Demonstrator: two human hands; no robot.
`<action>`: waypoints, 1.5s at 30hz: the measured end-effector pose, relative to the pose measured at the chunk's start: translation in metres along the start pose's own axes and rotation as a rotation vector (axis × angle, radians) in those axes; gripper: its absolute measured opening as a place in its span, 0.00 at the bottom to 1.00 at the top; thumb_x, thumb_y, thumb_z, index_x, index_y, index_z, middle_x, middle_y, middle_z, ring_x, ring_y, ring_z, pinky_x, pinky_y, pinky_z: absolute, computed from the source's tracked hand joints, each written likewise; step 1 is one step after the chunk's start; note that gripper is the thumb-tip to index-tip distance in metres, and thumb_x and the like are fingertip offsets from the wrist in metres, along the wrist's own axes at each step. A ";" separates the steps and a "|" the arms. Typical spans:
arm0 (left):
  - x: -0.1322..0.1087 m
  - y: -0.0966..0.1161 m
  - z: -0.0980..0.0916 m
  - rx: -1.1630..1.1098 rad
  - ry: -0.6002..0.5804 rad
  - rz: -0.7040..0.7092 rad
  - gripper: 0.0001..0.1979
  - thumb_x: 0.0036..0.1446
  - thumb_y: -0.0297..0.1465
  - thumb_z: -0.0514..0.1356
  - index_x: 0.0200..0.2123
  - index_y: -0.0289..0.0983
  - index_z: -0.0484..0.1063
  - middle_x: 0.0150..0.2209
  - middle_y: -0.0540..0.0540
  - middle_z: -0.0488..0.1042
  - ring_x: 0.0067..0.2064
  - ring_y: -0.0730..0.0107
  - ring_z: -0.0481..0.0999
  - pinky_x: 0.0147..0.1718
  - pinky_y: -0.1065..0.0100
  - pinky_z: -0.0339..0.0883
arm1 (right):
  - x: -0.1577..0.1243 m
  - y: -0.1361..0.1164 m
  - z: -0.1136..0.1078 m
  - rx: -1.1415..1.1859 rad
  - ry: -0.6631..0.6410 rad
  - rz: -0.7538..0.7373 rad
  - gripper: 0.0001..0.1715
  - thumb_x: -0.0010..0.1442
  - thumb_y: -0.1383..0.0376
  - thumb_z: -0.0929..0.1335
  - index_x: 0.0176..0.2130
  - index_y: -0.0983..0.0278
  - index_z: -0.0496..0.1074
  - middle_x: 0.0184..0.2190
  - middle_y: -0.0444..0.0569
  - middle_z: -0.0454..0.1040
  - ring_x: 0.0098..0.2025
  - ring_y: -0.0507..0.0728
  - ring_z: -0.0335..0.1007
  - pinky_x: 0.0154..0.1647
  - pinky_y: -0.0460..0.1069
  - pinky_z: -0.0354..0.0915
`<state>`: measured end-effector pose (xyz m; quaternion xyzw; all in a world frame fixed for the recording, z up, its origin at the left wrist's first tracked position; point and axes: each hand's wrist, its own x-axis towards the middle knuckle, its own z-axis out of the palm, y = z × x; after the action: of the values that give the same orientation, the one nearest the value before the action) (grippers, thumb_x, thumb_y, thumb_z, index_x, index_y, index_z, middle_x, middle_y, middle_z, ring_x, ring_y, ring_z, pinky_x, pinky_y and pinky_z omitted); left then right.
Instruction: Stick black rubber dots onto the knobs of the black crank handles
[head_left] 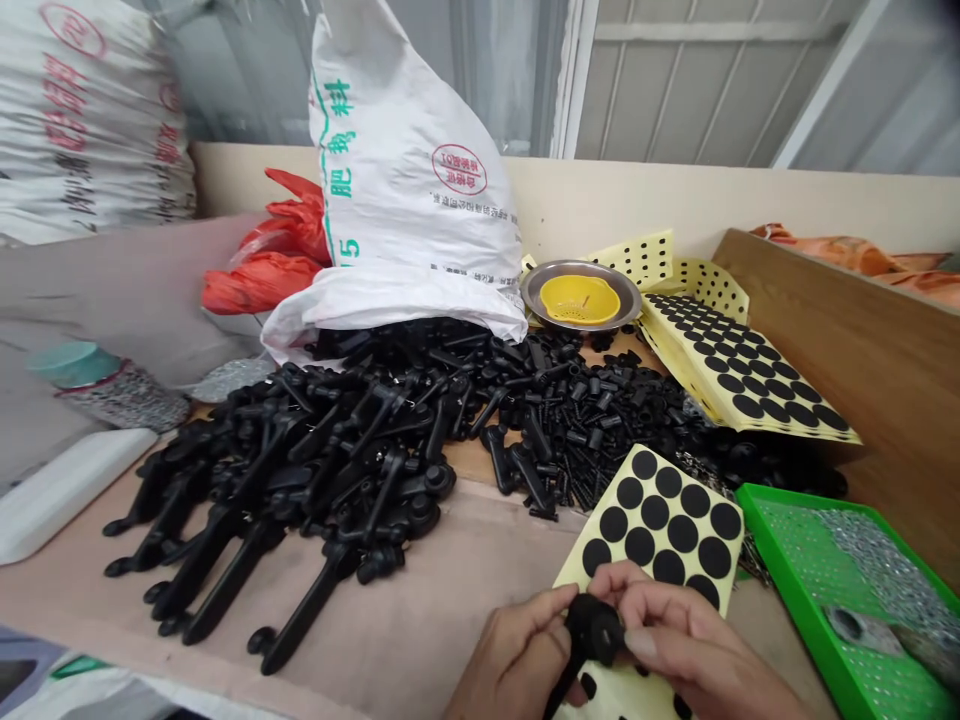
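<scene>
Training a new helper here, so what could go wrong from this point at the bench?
The black plastic part pinched between the left hand and right hand could slip and drop onto the sheet of black round stickers beneath it. The right hand might also knock the green tray of small metal pieces, spilling them.

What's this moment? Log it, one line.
left hand: grips black plastic handle | right hand: grips same handle | below: black adhesive-dot sheet | ahead: heap of black plastic parts
</scene>
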<state>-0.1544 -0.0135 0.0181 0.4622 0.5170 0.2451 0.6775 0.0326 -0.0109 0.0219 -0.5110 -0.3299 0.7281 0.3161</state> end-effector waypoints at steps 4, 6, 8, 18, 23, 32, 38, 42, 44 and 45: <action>0.003 -0.003 0.002 -0.010 0.000 0.072 0.22 0.57 0.42 0.53 0.50 0.37 0.71 0.27 0.49 0.74 0.32 0.66 0.71 0.33 0.70 0.64 | -0.003 -0.002 0.001 0.044 -0.023 0.023 0.09 0.42 0.60 0.73 0.24 0.62 0.72 0.45 0.49 0.67 0.48 0.60 0.60 0.47 0.50 0.56; 0.007 -0.009 0.002 -0.074 -0.071 0.179 0.19 0.55 0.37 0.56 0.48 0.35 0.72 0.29 0.49 0.74 0.31 0.68 0.70 0.32 0.70 0.64 | -0.004 -0.004 0.001 0.083 -0.050 0.016 0.11 0.39 0.59 0.73 0.23 0.62 0.71 0.44 0.50 0.68 0.50 0.61 0.59 0.48 0.50 0.56; 0.012 -0.016 0.002 -0.137 -0.137 0.269 0.18 0.53 0.32 0.57 0.47 0.34 0.72 0.33 0.47 0.75 0.32 0.68 0.71 0.31 0.71 0.63 | -0.004 -0.006 0.001 0.120 -0.073 0.028 0.12 0.37 0.59 0.74 0.21 0.63 0.71 0.44 0.50 0.68 0.50 0.62 0.59 0.49 0.51 0.56; 0.010 -0.012 0.003 -0.087 -0.132 0.292 0.22 0.50 0.24 0.52 0.50 0.35 0.70 0.33 0.48 0.76 0.33 0.68 0.72 0.31 0.71 0.64 | 0.000 -0.002 0.007 0.086 -0.046 0.033 0.10 0.40 0.60 0.73 0.24 0.63 0.72 0.47 0.51 0.66 0.52 0.64 0.59 0.52 0.54 0.54; 0.004 -0.006 0.001 0.023 -0.111 0.290 0.22 0.52 0.25 0.50 0.50 0.35 0.70 0.35 0.48 0.76 0.37 0.65 0.71 0.34 0.71 0.64 | -0.001 -0.002 0.008 0.070 -0.067 0.008 0.10 0.41 0.60 0.73 0.23 0.63 0.72 0.46 0.50 0.66 0.52 0.65 0.59 0.52 0.53 0.54; -0.004 -0.012 -0.001 0.158 0.016 0.248 0.21 0.56 0.30 0.51 0.53 0.40 0.68 0.38 0.48 0.76 0.38 0.64 0.70 0.40 0.70 0.63 | -0.003 -0.002 0.008 0.053 -0.049 -0.007 0.08 0.44 0.61 0.72 0.24 0.63 0.71 0.45 0.50 0.67 0.50 0.63 0.61 0.50 0.53 0.56; 0.000 -0.007 -0.002 0.141 -0.079 0.361 0.19 0.55 0.24 0.50 0.47 0.39 0.72 0.31 0.51 0.73 0.31 0.71 0.68 0.34 0.73 0.62 | -0.001 -0.001 0.008 0.054 -0.043 0.016 0.08 0.44 0.62 0.72 0.25 0.62 0.71 0.45 0.51 0.68 0.51 0.63 0.61 0.51 0.53 0.56; 0.003 -0.009 -0.002 0.225 -0.037 0.357 0.18 0.55 0.24 0.49 0.44 0.37 0.73 0.27 0.51 0.70 0.28 0.72 0.68 0.29 0.74 0.60 | -0.002 0.002 0.009 -0.013 -0.056 -0.041 0.11 0.43 0.58 0.73 0.24 0.62 0.71 0.48 0.51 0.67 0.53 0.64 0.60 0.53 0.53 0.55; 0.003 -0.012 -0.002 0.257 -0.004 0.330 0.17 0.56 0.26 0.49 0.46 0.37 0.72 0.27 0.51 0.71 0.28 0.71 0.69 0.28 0.74 0.60 | -0.002 0.004 0.010 -0.029 -0.052 -0.056 0.13 0.42 0.57 0.73 0.25 0.62 0.72 0.49 0.52 0.66 0.54 0.65 0.59 0.54 0.53 0.54; 0.002 -0.013 -0.002 0.266 0.011 0.315 0.17 0.56 0.26 0.50 0.46 0.36 0.72 0.27 0.50 0.71 0.28 0.70 0.69 0.28 0.73 0.60 | -0.002 0.005 0.010 -0.024 -0.050 -0.053 0.12 0.43 0.57 0.73 0.25 0.62 0.72 0.49 0.52 0.66 0.55 0.65 0.58 0.54 0.53 0.53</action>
<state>-0.1577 -0.0164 0.0057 0.6215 0.4698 0.2801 0.5608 0.0231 -0.0173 0.0217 -0.4876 -0.3596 0.7279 0.3209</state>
